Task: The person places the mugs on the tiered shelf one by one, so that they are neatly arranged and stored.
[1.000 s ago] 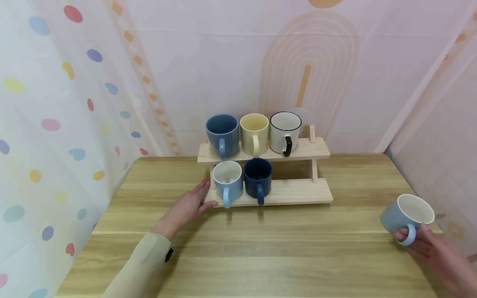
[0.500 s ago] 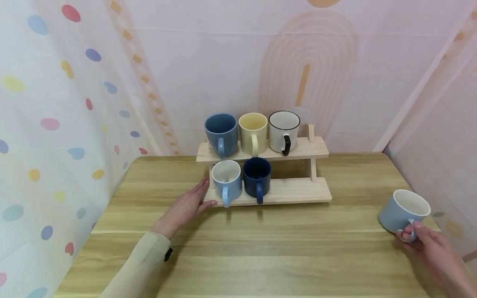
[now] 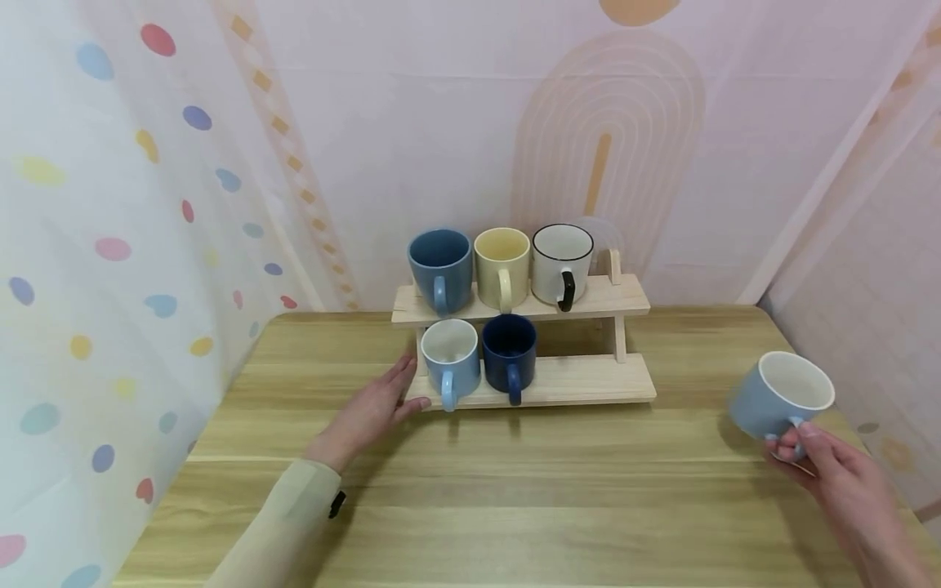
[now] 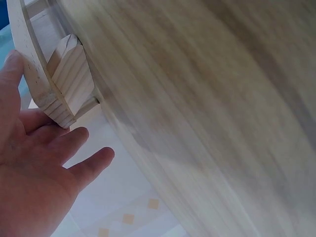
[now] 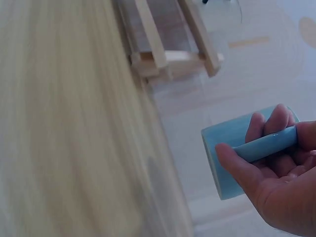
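Observation:
A light blue mug (image 3: 751, 408) with a pale interior is off to the right, above the table. My right hand (image 3: 845, 482) holds it by the handle (image 5: 266, 144), fingers through the loop. My left hand (image 3: 371, 412) grips the left end of a two-tier wooden rack (image 3: 588, 380), thumb along the front of the lower board, fingers around its end (image 4: 57, 111). On the lower tier stand another light blue mug (image 3: 461, 377) and a navy mug (image 3: 500, 366). A blue mug (image 3: 456, 282), a yellow mug (image 3: 491, 273) and a white mug (image 3: 547, 273) line the upper tier.
The wood-grain table (image 3: 559, 498) carries the rack near its back edge. A patterned curtain (image 3: 412, 122) hangs behind and along both sides. Bare board shows on the lower tier right of the navy mug.
My right hand has carried the light blue mug a little up and to the left, its grip now tighter round the handle. My left hand stays at the rack's end.

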`<action>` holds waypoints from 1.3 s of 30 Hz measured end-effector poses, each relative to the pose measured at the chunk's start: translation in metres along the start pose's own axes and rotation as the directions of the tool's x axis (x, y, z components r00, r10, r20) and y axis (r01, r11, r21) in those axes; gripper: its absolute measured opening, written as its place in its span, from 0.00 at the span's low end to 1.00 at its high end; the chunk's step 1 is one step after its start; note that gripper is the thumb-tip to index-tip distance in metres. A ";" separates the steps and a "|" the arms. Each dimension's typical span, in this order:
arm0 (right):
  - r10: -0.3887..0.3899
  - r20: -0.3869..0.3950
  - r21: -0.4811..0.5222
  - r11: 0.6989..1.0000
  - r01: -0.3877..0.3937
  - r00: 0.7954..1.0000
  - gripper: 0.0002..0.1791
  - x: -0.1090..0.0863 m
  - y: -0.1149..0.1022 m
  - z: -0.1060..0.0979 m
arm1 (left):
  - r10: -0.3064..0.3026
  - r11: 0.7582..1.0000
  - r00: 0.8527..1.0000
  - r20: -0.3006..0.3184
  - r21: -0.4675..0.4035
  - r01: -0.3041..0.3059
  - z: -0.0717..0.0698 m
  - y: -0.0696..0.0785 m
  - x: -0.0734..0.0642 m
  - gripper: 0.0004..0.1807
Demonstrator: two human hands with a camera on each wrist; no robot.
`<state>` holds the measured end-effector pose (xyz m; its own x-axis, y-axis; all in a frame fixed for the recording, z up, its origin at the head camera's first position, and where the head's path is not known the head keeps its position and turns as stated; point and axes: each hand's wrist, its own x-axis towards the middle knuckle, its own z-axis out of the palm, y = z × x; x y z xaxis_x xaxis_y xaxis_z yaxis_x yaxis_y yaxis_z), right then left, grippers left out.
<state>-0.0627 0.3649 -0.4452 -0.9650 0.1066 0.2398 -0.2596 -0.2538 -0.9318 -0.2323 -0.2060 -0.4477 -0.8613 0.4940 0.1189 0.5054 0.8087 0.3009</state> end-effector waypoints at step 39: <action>0.057 0.102 -0.172 0.984 -0.038 0.993 0.17 0.039 0.001 0.145 | -0.062 0.998 0.998 0.029 -0.025 0.063 -0.001 0.003 0.000 0.45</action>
<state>-0.1060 0.2295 -0.3970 -0.9770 -0.0063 0.2132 -0.2118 -0.0890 -0.9733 -0.2311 -0.2040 -0.4462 -0.8889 0.4523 0.0722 0.4491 0.8297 0.3316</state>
